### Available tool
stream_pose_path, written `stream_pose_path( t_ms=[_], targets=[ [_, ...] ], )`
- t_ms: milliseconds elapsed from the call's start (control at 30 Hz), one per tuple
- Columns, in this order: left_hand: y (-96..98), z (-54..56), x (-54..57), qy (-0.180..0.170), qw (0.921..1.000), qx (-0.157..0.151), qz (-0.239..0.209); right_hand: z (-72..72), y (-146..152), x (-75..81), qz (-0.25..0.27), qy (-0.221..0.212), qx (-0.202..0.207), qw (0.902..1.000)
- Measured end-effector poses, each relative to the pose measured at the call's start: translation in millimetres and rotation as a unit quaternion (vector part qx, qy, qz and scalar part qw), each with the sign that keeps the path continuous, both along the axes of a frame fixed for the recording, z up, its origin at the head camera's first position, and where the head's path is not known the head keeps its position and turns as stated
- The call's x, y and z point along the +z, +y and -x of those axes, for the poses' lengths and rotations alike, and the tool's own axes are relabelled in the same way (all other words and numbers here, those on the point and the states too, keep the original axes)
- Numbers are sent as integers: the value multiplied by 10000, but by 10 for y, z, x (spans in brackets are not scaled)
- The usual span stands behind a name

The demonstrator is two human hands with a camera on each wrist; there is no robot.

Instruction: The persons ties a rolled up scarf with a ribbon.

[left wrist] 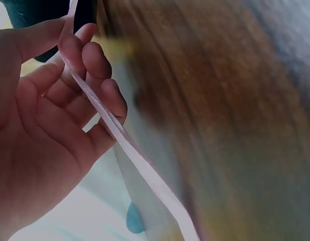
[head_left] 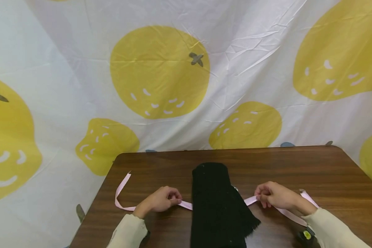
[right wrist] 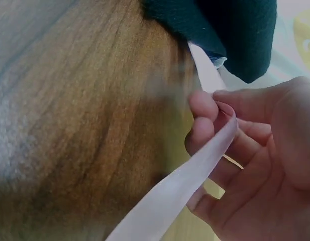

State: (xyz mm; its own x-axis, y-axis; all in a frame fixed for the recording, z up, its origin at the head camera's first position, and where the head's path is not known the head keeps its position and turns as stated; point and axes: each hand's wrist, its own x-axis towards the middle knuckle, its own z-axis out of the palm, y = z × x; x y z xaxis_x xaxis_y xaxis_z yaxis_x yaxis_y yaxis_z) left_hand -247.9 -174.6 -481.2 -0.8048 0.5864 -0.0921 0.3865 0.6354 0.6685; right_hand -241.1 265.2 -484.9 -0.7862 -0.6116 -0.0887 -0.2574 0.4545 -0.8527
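A folded black cloth (head_left: pixel 215 203) with a frayed end, perhaps a scarf, lies lengthwise at the middle of the table. A pale pink ribbon (head_left: pixel 186 205) passes beneath it and comes out on both sides. On the left side my left hand (head_left: pixel 162 199) pinches the ribbon between thumb and index finger; its tail runs down across the palm in the left wrist view. My right hand (head_left: pixel 274 195) pinches the ribbon on the other side, close to the cloth, and the tail (right wrist: pixel 170 193) hangs past the fingers. The stretch under the cloth is hidden.
The brown wooden table (head_left: pixel 161 165) has rounded far corners. Behind it hangs a white curtain (head_left: pixel 90 86) printed with yellow fruit. A black object with a yellow-green patch (head_left: pixel 307 235) sits by the right sleeve. A small whitish piece (right wrist: pixel 219 62) shows at the cloth's edge.
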Motion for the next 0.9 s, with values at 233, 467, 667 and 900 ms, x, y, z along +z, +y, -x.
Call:
stream_pose_path(
  t_ms=[233, 467, 667, 900],
  targets=[
    [-8, -5, 33, 81, 9999, -46, 135, -25, 28, 49, -203, 123, 325, 9992],
    [6, -39, 113, -222, 9995, -29, -213, -53, 29, 131, -420, 422, 652, 9961],
    [-5, -55, 164, -472, 9982, -17, -379, -83, 27, 176, -555, 452, 633, 9954],
    [6, -70, 247, -503, 9955, 174, -789, -88, 13, 214, -339, 313, 831, 9955]
  ],
)
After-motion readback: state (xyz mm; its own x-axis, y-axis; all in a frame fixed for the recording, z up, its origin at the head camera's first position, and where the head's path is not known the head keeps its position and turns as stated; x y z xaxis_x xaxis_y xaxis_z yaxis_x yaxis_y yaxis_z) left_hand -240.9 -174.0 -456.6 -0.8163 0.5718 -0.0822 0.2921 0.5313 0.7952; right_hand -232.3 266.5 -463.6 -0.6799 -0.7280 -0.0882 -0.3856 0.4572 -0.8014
